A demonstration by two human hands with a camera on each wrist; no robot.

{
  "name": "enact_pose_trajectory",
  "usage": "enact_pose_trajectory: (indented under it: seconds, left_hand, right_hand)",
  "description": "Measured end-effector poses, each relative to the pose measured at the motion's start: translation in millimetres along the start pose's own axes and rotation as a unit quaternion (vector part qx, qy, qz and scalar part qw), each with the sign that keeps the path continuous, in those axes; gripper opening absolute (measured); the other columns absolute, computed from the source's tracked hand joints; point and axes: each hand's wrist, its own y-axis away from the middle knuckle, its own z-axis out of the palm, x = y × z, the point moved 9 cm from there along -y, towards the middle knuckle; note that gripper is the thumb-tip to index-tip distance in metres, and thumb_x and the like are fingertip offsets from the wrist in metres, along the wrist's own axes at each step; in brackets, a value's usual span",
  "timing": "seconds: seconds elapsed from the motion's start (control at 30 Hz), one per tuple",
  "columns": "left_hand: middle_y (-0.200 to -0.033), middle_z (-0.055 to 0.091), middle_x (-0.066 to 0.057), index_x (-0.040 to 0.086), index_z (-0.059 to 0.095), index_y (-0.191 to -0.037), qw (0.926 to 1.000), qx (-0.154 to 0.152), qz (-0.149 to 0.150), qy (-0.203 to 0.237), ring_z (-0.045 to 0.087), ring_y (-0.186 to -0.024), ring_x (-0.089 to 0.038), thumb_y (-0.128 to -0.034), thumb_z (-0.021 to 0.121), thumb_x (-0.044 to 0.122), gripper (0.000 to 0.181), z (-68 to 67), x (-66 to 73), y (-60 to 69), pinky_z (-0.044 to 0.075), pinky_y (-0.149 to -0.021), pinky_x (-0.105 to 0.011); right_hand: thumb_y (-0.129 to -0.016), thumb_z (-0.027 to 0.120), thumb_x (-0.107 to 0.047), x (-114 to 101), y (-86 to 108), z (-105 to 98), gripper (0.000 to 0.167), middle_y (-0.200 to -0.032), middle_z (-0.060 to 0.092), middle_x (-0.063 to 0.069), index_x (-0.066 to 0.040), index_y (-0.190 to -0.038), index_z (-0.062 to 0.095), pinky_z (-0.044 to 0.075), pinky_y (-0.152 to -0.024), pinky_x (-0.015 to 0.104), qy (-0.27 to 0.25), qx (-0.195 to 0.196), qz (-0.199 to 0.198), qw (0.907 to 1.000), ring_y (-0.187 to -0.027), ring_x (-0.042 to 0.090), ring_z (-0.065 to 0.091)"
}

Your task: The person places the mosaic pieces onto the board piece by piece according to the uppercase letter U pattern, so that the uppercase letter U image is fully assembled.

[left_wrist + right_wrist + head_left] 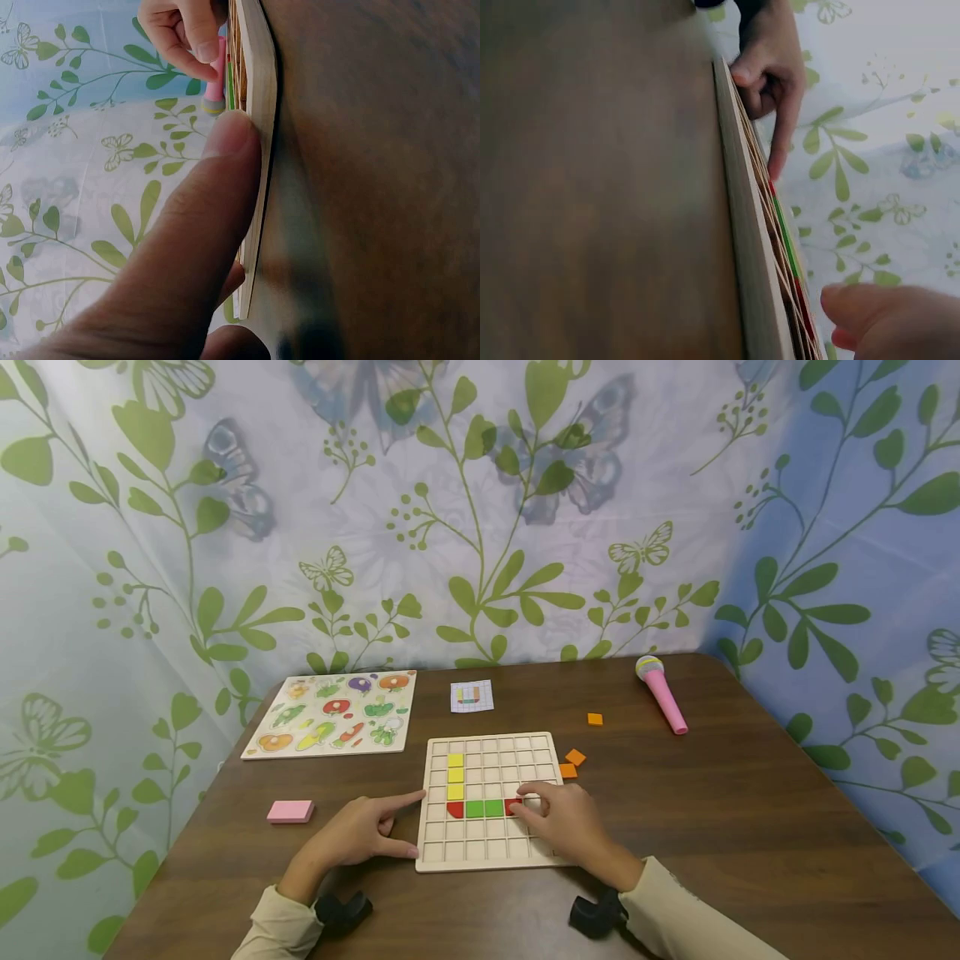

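A light wooden grid board (495, 862) lies flat on the table. On it, yellow square tiles (455, 773) form a column above a red rounded-corner tile (455, 810). Green tiles (483, 809) continue that row to a second red tile (511, 807). My left hand (348, 835) rests its outstretched index finger and thumb against the board's left edge. Over the second red tile is my right hand (573, 822), thumb and index finger bent and slightly parted. In the right wrist view the thumb (855, 304) appears just off the red tile (801, 296), which sits in the board.
Orange tiles (575, 757) lie right of the board, one farther back. Behind it is a small pattern card (483, 704). A vegetable puzzle board (300, 747) stands at back left, a pink block (290, 812) at left, a pink toy microphone (663, 697) at back right.
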Motion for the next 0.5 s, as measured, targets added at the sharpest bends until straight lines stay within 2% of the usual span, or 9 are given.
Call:
enact_pose_trajectory:
  seconds: [0.13,0.3,0.37,0.5]
  left_hand:
    - [-0.058,0.034,0.013,0.029,0.052,-0.152,1.0,0.002,0.0,-0.001,0.026,-0.051,-0.002,-0.0791,0.081,0.059,0.085,-0.1,1.0,-0.4,0.028,-0.051,-0.022]
    - [-0.058,0.034,0.013,0.027,0.051,-0.153,1.0,0.001,-0.001,-0.008,0.027,-0.051,-0.003,-0.0796,0.081,0.058,0.085,-0.3,2.4,-0.1,0.028,-0.051,-0.023]
    - [-0.058,0.034,0.013,0.027,0.051,-0.153,1.0,-0.001,-0.001,-0.009,0.027,-0.051,-0.003,-0.0796,0.081,0.059,0.085,0.0,2.2,0.1,0.028,-0.051,-0.023]
    - [-0.058,0.034,0.013,0.027,0.051,-0.153,1.0,-0.001,0.0,-0.008,0.028,-0.051,-0.002,-0.0799,0.08,0.059,0.085,0.4,1.8,0.6,0.028,-0.051,-0.023]
  right_hand:
    - [-0.085,0.086,-0.027,11,-4.9,-12,0.017,-0.055,0.031,-0.021,-0.016,-0.096,0.081,0.023,-0.047,0.021,-0.042,0.037,-0.02,0.9983,-0.048,-0.003,0.023]
    - [-0.086,0.085,-0.018,41,-12.7,-30,0.013,-0.055,0.028,-0.018,-0.013,-0.097,0.081,0.021,-0.047,0.022,-0.069,0.048,-0.005,0.9964,-0.048,-0.001,0.022]
    - [-0.087,0.084,-0.016,54,-14.6,-36,0.013,-0.054,0.029,-0.017,-0.013,-0.099,0.081,0.022,-0.046,0.022,-0.064,0.051,0.01,0.9966,-0.046,0.0,0.024]
    - [-0.087,0.083,-0.015,76,-16.1,-49,0.012,-0.053,0.032,-0.014,-0.012,-0.098,0.081,0.024,-0.045,0.025,-0.022,0.087,0.034,0.9953,-0.044,0.004,0.027]
